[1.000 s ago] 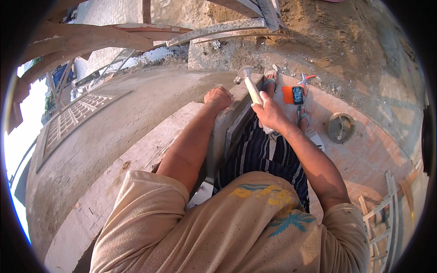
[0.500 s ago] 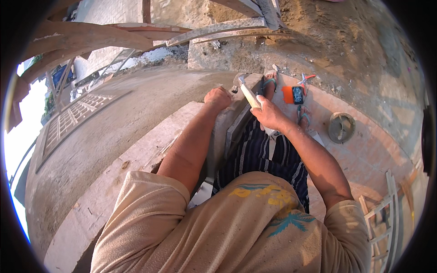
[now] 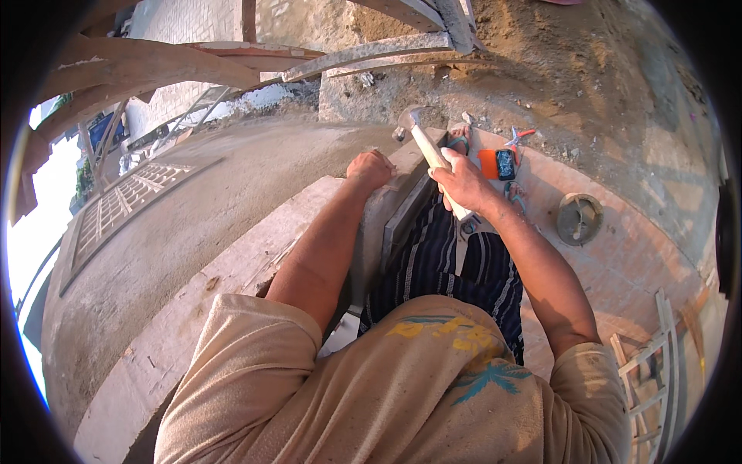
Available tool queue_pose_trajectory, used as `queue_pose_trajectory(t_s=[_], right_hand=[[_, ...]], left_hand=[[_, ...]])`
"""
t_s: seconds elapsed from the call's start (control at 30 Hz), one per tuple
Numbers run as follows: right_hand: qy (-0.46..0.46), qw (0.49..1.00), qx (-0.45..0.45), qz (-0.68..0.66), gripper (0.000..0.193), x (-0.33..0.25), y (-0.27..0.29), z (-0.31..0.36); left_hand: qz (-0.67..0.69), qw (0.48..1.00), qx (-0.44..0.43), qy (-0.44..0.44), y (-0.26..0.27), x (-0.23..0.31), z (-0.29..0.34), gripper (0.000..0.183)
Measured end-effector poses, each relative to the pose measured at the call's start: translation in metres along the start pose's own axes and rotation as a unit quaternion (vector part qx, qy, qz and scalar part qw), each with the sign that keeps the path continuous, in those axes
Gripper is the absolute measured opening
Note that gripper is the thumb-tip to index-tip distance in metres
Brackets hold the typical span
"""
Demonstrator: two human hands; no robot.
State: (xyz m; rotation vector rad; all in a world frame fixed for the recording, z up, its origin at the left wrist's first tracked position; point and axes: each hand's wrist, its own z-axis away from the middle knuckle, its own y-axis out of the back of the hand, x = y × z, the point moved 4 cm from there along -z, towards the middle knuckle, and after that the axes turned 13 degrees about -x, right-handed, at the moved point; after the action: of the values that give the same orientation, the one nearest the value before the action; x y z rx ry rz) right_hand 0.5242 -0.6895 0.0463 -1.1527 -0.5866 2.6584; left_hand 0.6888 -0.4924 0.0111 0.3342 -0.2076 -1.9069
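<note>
My right hand (image 3: 464,182) is wrapped round the pale wooden handle of a hammer (image 3: 430,147). The hammer's metal head points away from me, over the far end of the wall's edge. Resting at the edge of the grey plastered wall (image 3: 255,166), my left hand (image 3: 370,169) is closed with the fingers curled under. Whatever it grips, if anything, is hidden. Just beside my left forearm, a long pale board (image 3: 224,290) runs along the wall.
Right of my legs are an orange and black box (image 3: 496,163), red-handled pliers (image 3: 519,138) and a round bucket (image 3: 580,219) on the tiled floor. A wooden ladder (image 3: 649,387) leans at lower right. Timber beams (image 3: 178,62) cross the top left, near loose soil.
My right hand has moved slightly up and away with the hammer, and its head sits farther from the wall's edge. My left hand has stayed nearly in place.
</note>
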Motion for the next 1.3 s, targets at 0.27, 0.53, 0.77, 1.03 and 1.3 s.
queue_pose_trajectory(t_s=[0.27,0.53,0.77,1.03,1.3], right_hand=[[0.043,0.983,0.012,0.18,0.061,0.038,-0.028,-0.02],[0.076,0.986,0.132,-0.066,0.058,-0.001,-0.012,0.003],[0.013,0.998,0.007,0.066,0.052,0.024,-0.009,0.001],[0.034,0.98,0.085,0.177,0.049,0.044,-0.029,-0.003],[0.026,0.994,0.092,-0.054,0.074,-0.007,-0.014,0.016]], left_hand=[[-0.024,1.0,0.012,-0.016,-0.004,-0.01,-0.021,0.023],[0.011,1.0,0.012,-0.015,-0.001,-0.004,0.0,0.022],[0.002,0.999,-0.026,-0.027,-0.004,-0.009,-0.014,0.029],[-0.012,0.999,0.028,-0.019,-0.004,-0.009,-0.017,0.019],[-0.014,0.999,0.022,-0.045,0.0,-0.004,0.0,0.019]])
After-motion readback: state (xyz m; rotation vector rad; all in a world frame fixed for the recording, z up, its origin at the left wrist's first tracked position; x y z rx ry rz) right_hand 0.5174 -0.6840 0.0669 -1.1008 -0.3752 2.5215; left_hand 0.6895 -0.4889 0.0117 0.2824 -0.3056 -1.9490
